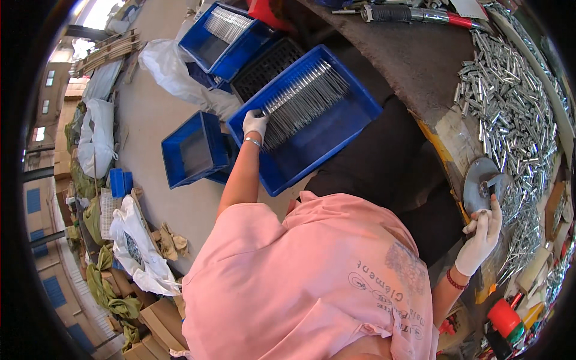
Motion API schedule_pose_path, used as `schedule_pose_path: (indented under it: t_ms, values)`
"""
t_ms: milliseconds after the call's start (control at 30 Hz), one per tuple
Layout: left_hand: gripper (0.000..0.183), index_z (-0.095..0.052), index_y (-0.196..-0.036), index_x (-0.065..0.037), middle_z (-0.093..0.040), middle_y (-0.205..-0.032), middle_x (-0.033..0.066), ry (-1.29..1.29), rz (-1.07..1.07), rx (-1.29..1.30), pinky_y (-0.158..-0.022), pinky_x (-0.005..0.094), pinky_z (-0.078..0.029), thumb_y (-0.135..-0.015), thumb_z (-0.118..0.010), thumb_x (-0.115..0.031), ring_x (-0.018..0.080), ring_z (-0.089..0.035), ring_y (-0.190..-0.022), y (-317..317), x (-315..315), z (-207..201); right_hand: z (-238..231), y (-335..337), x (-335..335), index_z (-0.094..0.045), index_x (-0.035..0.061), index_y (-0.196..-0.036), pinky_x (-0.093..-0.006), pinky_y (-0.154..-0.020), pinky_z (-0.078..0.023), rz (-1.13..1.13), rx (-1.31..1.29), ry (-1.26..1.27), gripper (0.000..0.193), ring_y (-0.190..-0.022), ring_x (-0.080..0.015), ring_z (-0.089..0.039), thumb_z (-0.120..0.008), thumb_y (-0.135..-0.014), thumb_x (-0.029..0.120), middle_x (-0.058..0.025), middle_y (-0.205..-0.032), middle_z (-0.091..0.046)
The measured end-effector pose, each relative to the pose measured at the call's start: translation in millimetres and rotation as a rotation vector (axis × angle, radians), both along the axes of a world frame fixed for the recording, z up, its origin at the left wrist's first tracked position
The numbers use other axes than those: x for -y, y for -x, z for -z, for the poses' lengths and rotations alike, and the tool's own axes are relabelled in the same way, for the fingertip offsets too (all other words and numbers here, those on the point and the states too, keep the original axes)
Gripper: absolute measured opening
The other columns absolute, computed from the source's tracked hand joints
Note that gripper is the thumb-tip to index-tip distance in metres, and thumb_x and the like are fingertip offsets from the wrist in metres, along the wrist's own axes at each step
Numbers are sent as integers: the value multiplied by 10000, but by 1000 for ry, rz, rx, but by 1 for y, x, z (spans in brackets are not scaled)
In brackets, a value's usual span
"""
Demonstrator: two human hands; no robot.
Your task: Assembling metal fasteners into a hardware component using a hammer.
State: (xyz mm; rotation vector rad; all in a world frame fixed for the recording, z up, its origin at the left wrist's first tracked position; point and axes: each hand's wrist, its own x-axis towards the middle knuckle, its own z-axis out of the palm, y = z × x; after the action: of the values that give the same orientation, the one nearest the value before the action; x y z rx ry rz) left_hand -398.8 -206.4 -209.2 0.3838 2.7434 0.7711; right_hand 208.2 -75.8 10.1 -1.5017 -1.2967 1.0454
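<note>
My left hand (255, 125), in a white glove, is at the near left end of a row of thin metal rods (306, 99). Its fingers are curled at the last rods; what they grip is partly hidden. The rods lie side by side in a large blue plastic bin (336, 150). On the right, my gloved right hand (482, 231) has its index finger stretched up and the others partly bent, with nothing seen in it. Just beyond its fingertips stands a round grey metal disc fixture (480, 183) at the bench edge.
Loose metal sleeves (510, 102) are heaped on the bench, with thin rods (522, 234) below them. A power tool (414, 15) lies at the back. Another blue bin (210, 51) holds more rods. A smaller blue bin (192, 150) and white sacks (135, 240) are left.
</note>
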Motion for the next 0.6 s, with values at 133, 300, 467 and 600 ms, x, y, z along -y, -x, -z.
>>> schedule_pose_path:
  t_ms: [133,300,467,600]
  values:
    - [403,-754,-1248,-61,-772,-1220,223,-31,143,-90,-1021,444,-560,-889,-818,-233,394,-725,-1183,6,-31,3,-10,-11,4,-587,-58,-1497,-215,-595,-427,44,5,-49,460,-613,-50,-459,-575,-1059,82,-43,-886,-620]
    - [355,-718,-1268,-65,-766,-1228,224,-90,69,-303,-975,438,-557,-990,-774,-278,385,-733,-1131,-14,-8,-28,2,-3,-1,-623,8,-1473,-223,-623,-475,-75,-131,-10,402,-671,-55,-551,-548,-1081,57,-38,-953,-661]
    - [176,-739,-1166,1,-769,-1073,79,-656,490,-349,-937,329,-561,-1025,-727,-103,188,-725,-996,-109,-127,-117,-5,-6,3,-678,46,-1401,-205,-621,-478,-22,-180,68,364,-674,-24,-555,-557,-1062,-5,-15,-938,-696]
    - [185,-761,-1073,-27,-740,-1006,103,-775,1085,-390,-858,337,-574,-904,-824,-72,217,-726,-943,-236,-201,-211,-10,-8,8,-693,52,-1376,-205,-636,-490,-5,-190,96,341,-686,-19,-556,-562,-1065,9,-7,-936,-698]
